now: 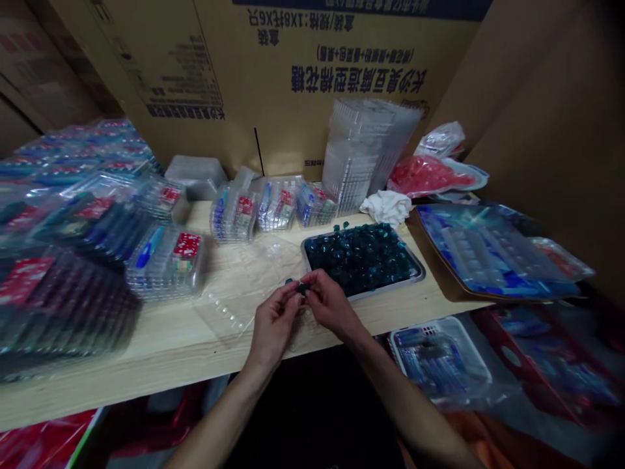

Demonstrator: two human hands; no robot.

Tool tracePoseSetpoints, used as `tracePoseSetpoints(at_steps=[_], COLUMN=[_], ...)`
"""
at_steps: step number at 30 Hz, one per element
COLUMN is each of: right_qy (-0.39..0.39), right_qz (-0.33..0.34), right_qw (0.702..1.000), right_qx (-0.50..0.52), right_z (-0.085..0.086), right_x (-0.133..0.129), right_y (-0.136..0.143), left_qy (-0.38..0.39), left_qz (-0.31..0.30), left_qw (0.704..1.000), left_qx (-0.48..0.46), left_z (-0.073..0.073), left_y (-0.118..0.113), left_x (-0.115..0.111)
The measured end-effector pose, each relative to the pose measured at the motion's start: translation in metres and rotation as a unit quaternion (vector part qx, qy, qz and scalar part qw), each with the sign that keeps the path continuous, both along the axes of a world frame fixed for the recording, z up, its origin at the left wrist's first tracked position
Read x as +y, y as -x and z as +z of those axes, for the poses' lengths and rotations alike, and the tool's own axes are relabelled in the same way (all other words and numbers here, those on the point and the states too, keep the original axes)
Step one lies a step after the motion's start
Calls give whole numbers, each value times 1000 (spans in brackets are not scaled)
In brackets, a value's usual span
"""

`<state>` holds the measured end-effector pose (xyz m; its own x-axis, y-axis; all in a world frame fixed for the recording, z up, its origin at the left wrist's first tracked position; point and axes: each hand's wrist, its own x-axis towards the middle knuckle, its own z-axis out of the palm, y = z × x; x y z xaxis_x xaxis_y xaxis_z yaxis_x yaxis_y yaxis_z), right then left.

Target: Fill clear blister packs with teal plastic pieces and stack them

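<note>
My left hand and my right hand meet over the front of the table, fingertips pinched close together. Between them is a small dark teal gem-like piece, and another teal piece shows at my left fingertips. Just beyond my right hand lies a shallow tray filled with the same shiny pieces. A few loose pieces sit by its far rim. A clear plastic blister sheet lies flat to the left of my left hand, partly hidden by it.
Filled clear packs with blue pens and red items line the left and back. Tall stacked empty plastic trays stand near crumpled white tissue. A shallow cardboard box is at right; a white basket sits below the table edge.
</note>
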<state>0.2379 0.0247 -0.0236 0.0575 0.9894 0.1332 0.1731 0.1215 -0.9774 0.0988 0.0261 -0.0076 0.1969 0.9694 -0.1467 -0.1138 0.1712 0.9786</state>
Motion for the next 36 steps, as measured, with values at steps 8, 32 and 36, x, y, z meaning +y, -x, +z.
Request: tracePoseSetpoints(at_steps=[8, 32, 36], right_qy=[-114, -13, 19], right_qz=[-17, -89, -84], right_qw=[969, 859, 794], right_qx=[-221, -503, -602], right_z=[17, 18, 15], right_x=[-9, 21, 37], right_y=[-2, -47, -58], left_qy=[118, -37, -228], left_qz=[37, 39, -5], left_qw=[985, 994, 928], left_qx=[-122, 94, 295], left_z=[5, 2, -4], left_y=[-7, 43, 44], left_x=[20, 49, 56])
